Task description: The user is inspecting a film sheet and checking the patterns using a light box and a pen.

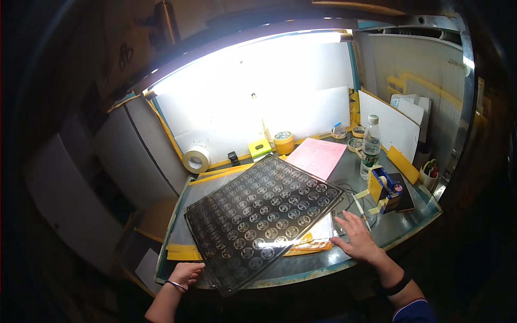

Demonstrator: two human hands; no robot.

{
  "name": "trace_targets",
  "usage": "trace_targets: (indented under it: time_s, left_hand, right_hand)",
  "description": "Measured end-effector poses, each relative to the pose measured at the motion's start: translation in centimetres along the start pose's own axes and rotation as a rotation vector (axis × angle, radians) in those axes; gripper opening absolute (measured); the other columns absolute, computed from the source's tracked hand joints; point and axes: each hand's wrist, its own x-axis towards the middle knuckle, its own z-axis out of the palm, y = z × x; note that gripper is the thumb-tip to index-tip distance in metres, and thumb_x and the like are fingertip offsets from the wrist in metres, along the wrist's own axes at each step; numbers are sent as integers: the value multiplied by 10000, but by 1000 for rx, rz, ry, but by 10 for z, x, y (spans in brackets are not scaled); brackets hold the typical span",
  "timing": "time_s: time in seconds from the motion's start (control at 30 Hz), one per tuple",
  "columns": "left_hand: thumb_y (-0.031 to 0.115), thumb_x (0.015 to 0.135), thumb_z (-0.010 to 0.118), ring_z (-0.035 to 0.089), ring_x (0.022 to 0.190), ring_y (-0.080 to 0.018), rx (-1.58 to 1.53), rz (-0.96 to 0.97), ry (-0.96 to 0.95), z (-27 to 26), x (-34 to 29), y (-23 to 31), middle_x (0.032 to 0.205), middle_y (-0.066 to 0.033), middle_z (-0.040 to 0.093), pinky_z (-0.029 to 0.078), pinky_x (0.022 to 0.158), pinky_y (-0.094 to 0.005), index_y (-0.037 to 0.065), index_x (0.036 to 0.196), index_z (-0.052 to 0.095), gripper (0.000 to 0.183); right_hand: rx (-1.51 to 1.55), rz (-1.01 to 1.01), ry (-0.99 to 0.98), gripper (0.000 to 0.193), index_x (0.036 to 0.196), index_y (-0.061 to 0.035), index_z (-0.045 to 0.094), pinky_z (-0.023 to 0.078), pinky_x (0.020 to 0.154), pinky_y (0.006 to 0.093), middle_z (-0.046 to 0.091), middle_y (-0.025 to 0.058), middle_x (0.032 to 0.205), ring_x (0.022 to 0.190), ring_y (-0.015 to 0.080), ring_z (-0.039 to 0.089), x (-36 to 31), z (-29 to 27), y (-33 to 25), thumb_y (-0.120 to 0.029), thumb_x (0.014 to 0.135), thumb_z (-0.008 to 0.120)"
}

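A large dark see-through sheet, printed with rows of round patterns, lies slantwise over the glass-topped table. It seems to have another sheet under it, whose edge peeks out along the side. My left hand is closed at the sheet's lower left edge, thumb and fingers pinching it. My right hand hovers off the sheet's right side with its fingers spread and nothing in it. Beneath the right part of the sheet, an orange-edged clear packet and white paper partly show.
Behind lie a pink paper, a tape roll, a yellow tape roll and a lime-green block. On the right stand a water bottle, a blue tape dispenser and a pen cup. A bright lamp hangs above.
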Motion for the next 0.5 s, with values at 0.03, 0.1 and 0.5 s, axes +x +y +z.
trace_targets:
  time_s: [0.03, 0.1, 0.5]
  left_hand:
    - [266, 749, 852, 478, 513, -47, 45, 41, 6, 5, 1, 0, 667, 48, 580, 351, 467, -214, 77, 827, 664, 278]
    - [288, 709, 886, 474, 519, -54, 134, 120, 20, 15, 3, -1, 664, 46, 563, 339, 468, -216, 72, 798, 654, 329]
    - [-30, 805, 747, 648, 826, -181, -400, 401, 15, 60, 25, -25, 935, -92, 627, 538, 748, -323, -62, 1119, 522, 387]
  right_hand:
    - [1, 5, 3, 667, 1374, 9, 486, 315, 1125, 469, 405, 288, 1446, 1355, 426, 363, -1, -1, -1, -435, 905, 651]
    - [6, 11, 7, 658, 1367, 14, 491, 317, 1124, 469, 413, 288, 1438, 1354, 425, 363, -1, -1, -2, -434, 910, 646]
    - [23, -7, 33, 625, 1331, 8, 524, 324, 1124, 465, 461, 261, 1394, 1344, 411, 382, 1, 2, 4, -450, 919, 628]
